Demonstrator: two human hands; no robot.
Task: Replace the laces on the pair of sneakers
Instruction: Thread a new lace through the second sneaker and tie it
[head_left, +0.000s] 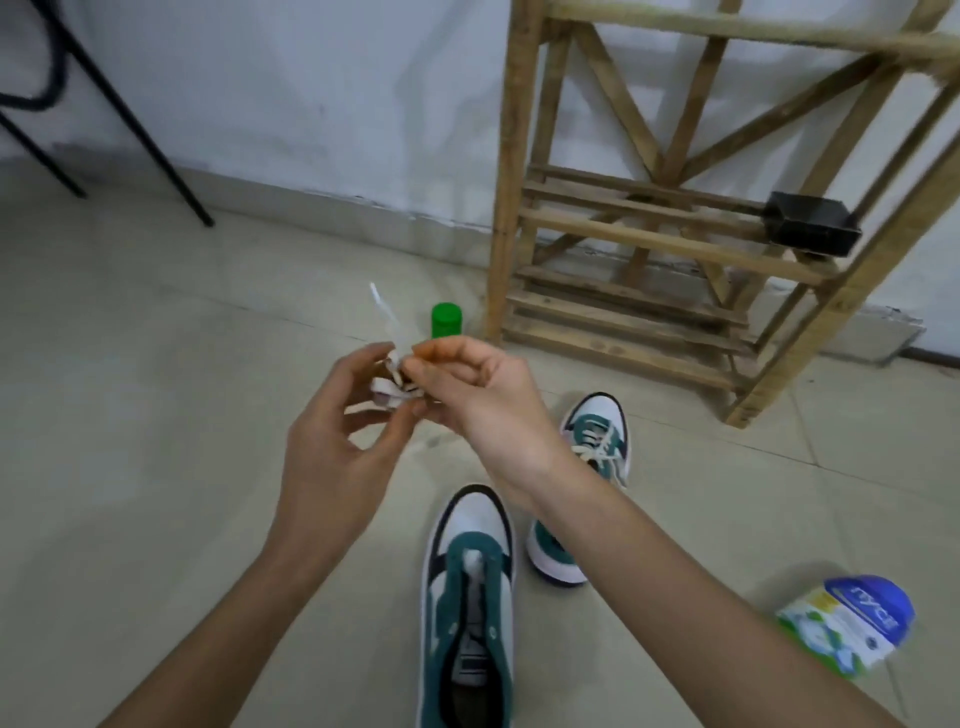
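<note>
Pinching a small bundle of flat white lace (393, 382) between their curled fingertips, the left hand (332, 447) and the right hand (467, 400) hold it above the grey tiled floor (156, 364). Below the wrists, the near green-and-white sneaker (470, 597) shows empty eyelets. The far matching sneaker (592, 457) carries a lace, old or new one cannot tell. Probably most of the threading is not yet done.

white lace (395, 382), green-and-white sneakers (470, 597) with black trim, green cap (446, 319), blue-and-white packet (847, 626), pale tiled floor (156, 364).
</note>
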